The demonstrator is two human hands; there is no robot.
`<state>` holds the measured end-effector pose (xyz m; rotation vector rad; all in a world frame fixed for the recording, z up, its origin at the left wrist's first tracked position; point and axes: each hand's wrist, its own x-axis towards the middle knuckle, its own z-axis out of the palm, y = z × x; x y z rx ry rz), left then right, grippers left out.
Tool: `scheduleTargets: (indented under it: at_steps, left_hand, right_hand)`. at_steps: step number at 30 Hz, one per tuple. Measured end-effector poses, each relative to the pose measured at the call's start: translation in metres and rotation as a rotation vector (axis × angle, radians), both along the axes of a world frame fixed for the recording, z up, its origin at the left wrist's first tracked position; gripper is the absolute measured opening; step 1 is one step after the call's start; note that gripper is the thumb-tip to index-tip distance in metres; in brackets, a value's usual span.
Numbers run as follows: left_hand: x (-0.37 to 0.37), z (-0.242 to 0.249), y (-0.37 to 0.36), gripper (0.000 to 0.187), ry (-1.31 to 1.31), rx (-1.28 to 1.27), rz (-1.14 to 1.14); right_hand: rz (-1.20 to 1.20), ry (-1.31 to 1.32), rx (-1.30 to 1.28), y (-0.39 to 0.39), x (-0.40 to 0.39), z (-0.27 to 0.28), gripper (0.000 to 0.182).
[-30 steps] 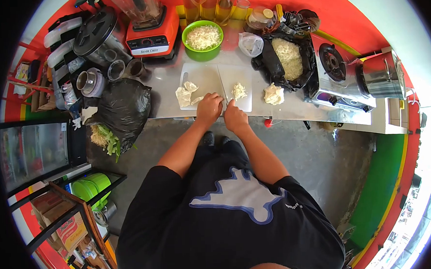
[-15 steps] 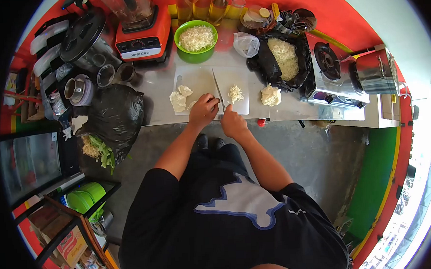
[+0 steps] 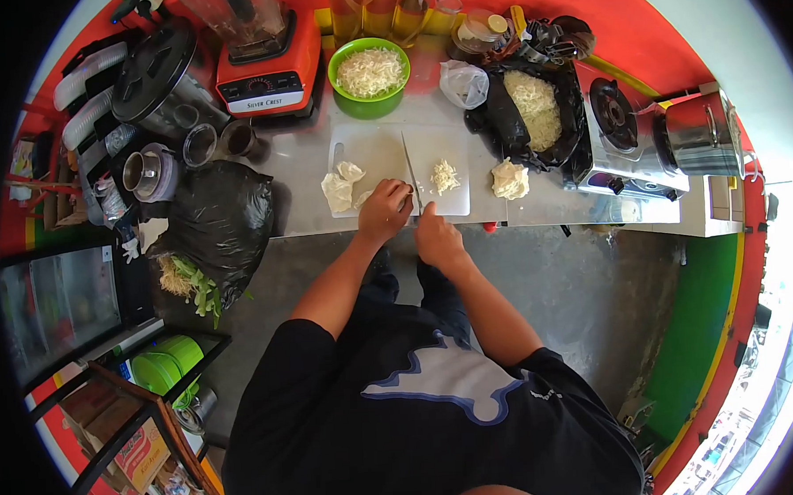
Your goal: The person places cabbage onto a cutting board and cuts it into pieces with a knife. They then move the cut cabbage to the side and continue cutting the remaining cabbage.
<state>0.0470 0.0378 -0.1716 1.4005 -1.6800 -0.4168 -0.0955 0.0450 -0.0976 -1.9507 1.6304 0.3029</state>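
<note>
White cutting board [image 3: 375,151] under my hands. Right hand [image 3: 438,237] gripped round the knife [image 3: 411,169] handle, blade pointing away across the board. Left hand [image 3: 386,208] beside blade, fingers curled; grip underneath hidden, can't tell.

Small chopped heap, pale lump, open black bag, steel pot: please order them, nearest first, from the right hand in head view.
1. Small chopped heap: on the board, beyond the right hand.
2. Pale lump: on the counter, right of the board.
3. Open black bag: right, farther back.
4. Steel pot: far right.
</note>
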Motion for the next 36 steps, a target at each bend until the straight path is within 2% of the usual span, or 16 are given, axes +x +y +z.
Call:
scheduleTargets:
  at_steps: [5,12,15,17,20,26,33,36]
  left_hand:
    - [0.001,0.002,0.001,0.015,-0.02,0.027,-0.008]
    - [0.001,-0.004,-0.001,0.014,-0.031,-0.065,-0.012]
    - [0.001,-0.004,0.0,0.013,-0.015,-0.081,-0.022]
    - [0.001,-0.004,0.0,0.012,-0.003,-0.093,-0.013]
    - [0.001,-0.004,0.0,0.012,-0.029,-0.14,-0.017]
    - [-0.001,-0.002,0.0,0.013,-0.024,-0.068,-0.008]
    - [0.0,0.002,0.0,0.013,-0.016,-0.069,-0.019]
    - [0.0,0.0,-0.001,0.015,-0.012,-0.067,-0.012]
  right_hand:
    - [-0.077,-0.007,0.012,0.005,0.006,-0.016,0.037]
    - [0.003,-0.007,-0.015,-0.012,0.002,-0.005,0.037]
    - [0.0,-0.002,0.013,-0.004,0.001,-0.008,0.034]
    - [-0.086,-0.042,-0.011,-0.003,0.003,-0.019,0.03]
    - [-0.063,-0.049,-0.015,-0.015,0.007,-0.015,0.028]
    - [-0.01,-0.008,0.032,-0.015,0.004,0.0,0.031]
    - [0.002,-0.012,0.0,-0.021,0.008,-0.011,0.034]
    - [0.081,0.016,-0.038,-0.023,0.006,-0.005,0.027]
